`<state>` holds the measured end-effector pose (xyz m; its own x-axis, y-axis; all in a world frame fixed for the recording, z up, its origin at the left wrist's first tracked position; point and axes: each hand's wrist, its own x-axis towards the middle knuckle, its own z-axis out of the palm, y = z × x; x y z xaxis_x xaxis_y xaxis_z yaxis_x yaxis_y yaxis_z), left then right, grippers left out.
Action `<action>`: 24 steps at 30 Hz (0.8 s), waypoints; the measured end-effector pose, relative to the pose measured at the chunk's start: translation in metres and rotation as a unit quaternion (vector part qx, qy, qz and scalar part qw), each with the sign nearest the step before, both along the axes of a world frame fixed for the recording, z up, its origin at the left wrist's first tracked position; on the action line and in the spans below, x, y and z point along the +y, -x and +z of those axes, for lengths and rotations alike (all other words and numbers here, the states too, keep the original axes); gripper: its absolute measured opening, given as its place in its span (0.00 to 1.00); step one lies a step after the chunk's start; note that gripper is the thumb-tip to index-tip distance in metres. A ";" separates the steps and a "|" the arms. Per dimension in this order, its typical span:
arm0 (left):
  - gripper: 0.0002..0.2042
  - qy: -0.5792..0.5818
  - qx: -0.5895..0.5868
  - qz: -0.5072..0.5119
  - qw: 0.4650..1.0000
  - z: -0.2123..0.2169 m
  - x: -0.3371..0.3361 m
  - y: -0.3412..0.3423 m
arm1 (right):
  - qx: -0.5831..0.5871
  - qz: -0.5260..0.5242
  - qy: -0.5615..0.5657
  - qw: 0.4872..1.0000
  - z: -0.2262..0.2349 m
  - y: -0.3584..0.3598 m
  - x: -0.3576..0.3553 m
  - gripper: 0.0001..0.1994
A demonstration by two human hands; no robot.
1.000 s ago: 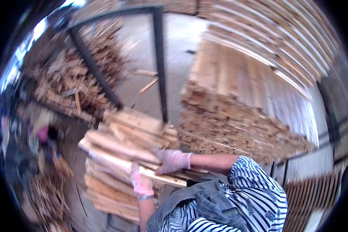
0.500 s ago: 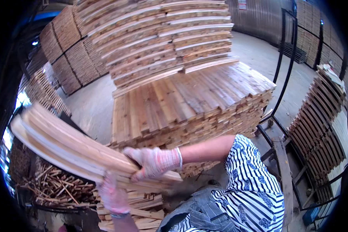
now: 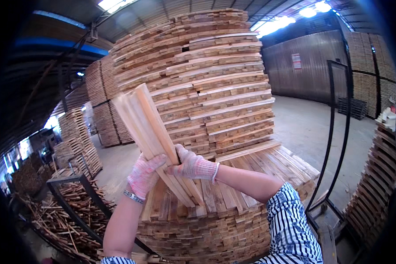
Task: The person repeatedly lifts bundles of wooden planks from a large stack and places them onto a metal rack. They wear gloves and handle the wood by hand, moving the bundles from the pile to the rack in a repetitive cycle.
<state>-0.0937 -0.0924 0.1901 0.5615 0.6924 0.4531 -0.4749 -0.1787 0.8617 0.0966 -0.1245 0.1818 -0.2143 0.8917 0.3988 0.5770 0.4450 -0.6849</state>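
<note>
Between both hands I hold a bundle of wooden slats [image 3: 152, 127], tilted up and away to the left, its lower end over the near stack's top. My left hand [image 3: 144, 177], in a pale pinkish knit glove, grips the bundle's left side, thumb across it. On the right side my gloved right hand [image 3: 190, 165] is closed round the slats. Beneath lies the low stack of boards [image 3: 233, 193], its top layer laid side by side. Whether the bundle's lower end touches that layer I cannot tell.
Behind the low stack rises a tall stack of layered boards [image 3: 224, 88]. A black metal frame [image 3: 330, 145] stands to the right, near a curved pile of slats [image 3: 378, 167]. At lower left, scrap sticks [image 3: 70, 211] lie behind a dark metal rail [image 3: 92, 198].
The bundle has swung from lying low at the left to a steep tilt over the low stack. Both hands have moved with it, and the view has lifted.
</note>
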 end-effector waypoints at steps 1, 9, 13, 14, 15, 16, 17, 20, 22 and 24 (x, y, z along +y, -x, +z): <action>0.28 -0.028 -0.001 0.012 1.000 -0.005 0.001 -0.008 | 0.018 0.014 -0.009 1.000 -0.007 -0.008 0.011 0.43; 0.21 -0.093 0.092 0.115 0.985 0.010 0.015 -0.042 | 0.068 0.175 0.024 0.982 0.008 -0.057 0.050 0.37; 0.27 -0.125 0.130 0.202 0.963 0.050 0.040 -0.002 | -0.137 -0.007 0.002 0.991 0.056 -0.105 0.008 0.32; 0.31 -0.136 0.153 0.211 0.956 0.067 0.031 0.013 | -0.149 -0.023 0.030 0.988 0.065 -0.120 -0.005 0.33; 0.33 -0.164 0.145 0.222 0.950 0.076 0.037 0.034 | -0.164 -0.033 0.052 0.985 0.071 -0.136 -0.018 0.33; 0.33 -0.186 0.196 0.252 0.929 0.078 0.033 0.036 | -0.241 -0.086 0.044 0.966 0.070 -0.163 -0.023 0.32; 0.34 -0.205 0.256 0.293 0.898 0.082 0.020 0.044 | -0.311 -0.123 0.032 0.942 0.061 -0.189 -0.019 0.32; 0.33 -0.339 0.546 0.336 0.688 0.067 -0.008 0.025 | -0.415 -0.155 0.061 0.894 0.019 -0.251 -0.041 0.28; 0.27 -0.406 0.648 0.278 0.582 0.022 0.002 0.013 | -0.483 -0.168 0.183 0.839 -0.010 -0.257 -0.040 0.28; 0.23 -0.399 0.738 0.181 0.513 -0.036 0.024 0.000 | -0.475 -0.106 0.207 0.849 -0.056 -0.280 -0.037 0.26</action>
<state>-0.0933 -0.0682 0.1542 0.6006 0.7972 -0.0616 0.7789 -0.6007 -0.1803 0.3762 -0.1619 0.1256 -0.0810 0.9720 -0.2208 0.9933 0.0970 0.0629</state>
